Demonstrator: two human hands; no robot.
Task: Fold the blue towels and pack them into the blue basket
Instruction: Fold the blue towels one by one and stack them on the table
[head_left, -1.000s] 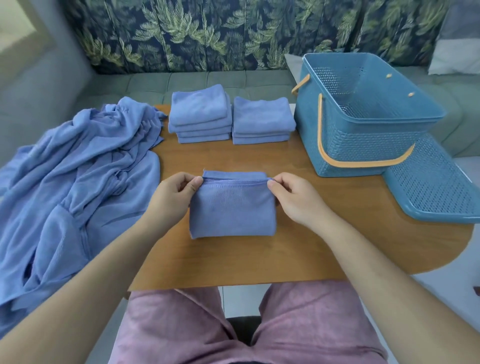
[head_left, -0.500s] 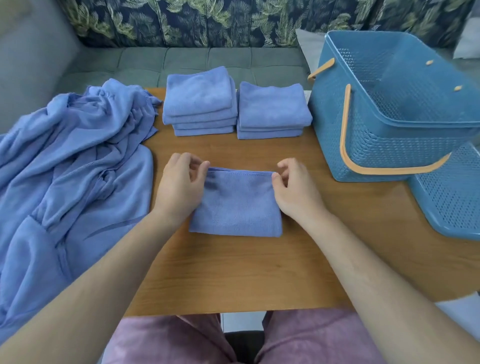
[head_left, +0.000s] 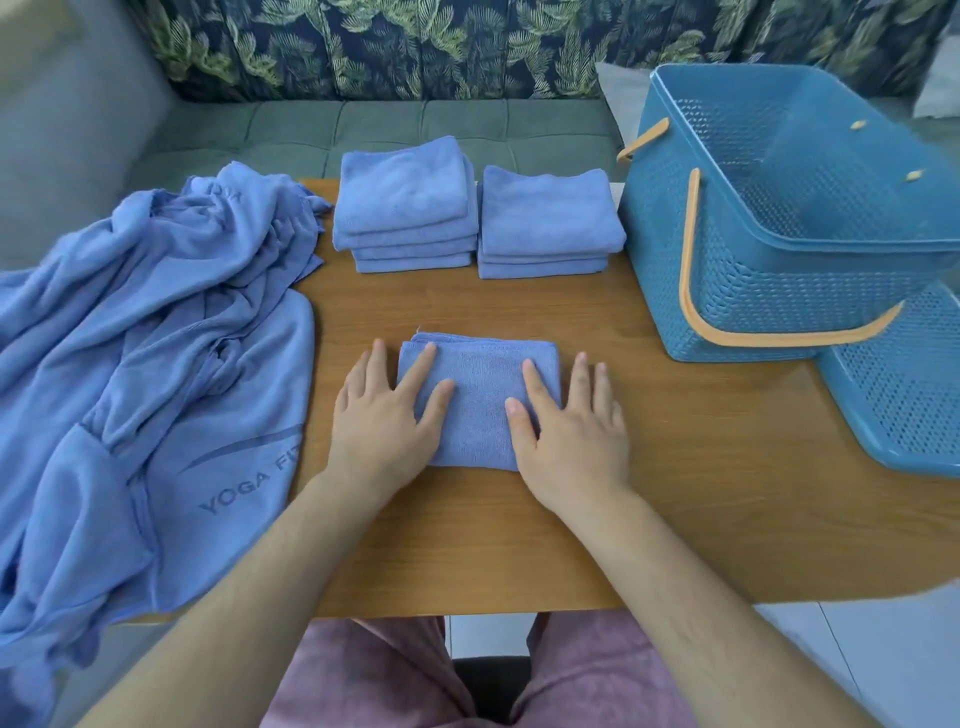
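Observation:
A small folded blue towel (head_left: 479, 395) lies flat on the wooden table (head_left: 675, 493) in front of me. My left hand (head_left: 384, 415) presses its left side with straight fingers, and my right hand (head_left: 566, 426) presses its right side the same way. Behind it stand two stacks of folded blue towels, the left stack (head_left: 405, 208) and the right stack (head_left: 545, 223). The blue basket (head_left: 769, 270) with an orange handle stands at the right, nothing visible inside it. A heap of unfolded blue towels (head_left: 145, 353) covers the table's left side.
The basket's blue perforated lid (head_left: 904, 384) leans at the basket's right side, over the table's edge. A green sofa (head_left: 415, 124) with a leaf-print back runs behind the table. My knees in pink trousers are below the near edge.
Both hands let go of the towel's top corners and now lie flat on it, pressing it down. The top edge has been laid down.

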